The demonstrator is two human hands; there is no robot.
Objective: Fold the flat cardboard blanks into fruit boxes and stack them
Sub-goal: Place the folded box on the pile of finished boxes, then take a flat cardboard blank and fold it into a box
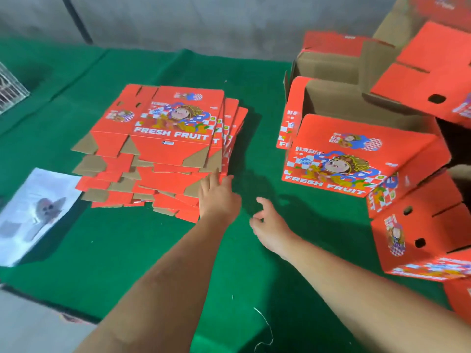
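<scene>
A green-covered table (127,250) carries a stack of flat blanks (163,149) at its middle, folded boxes (356,161) along its right edge, a white sheet (33,212) near its left edge.

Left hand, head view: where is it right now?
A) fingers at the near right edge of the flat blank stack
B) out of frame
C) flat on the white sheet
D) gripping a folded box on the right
A: the left hand reaches its straight fingers to the near right edge of the flat blank stack, holding nothing.

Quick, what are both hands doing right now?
Left hand: open, fingers reaching to the near edge of the stack of flat blanks.
Right hand: open, loosely curled, holding nothing.
</scene>
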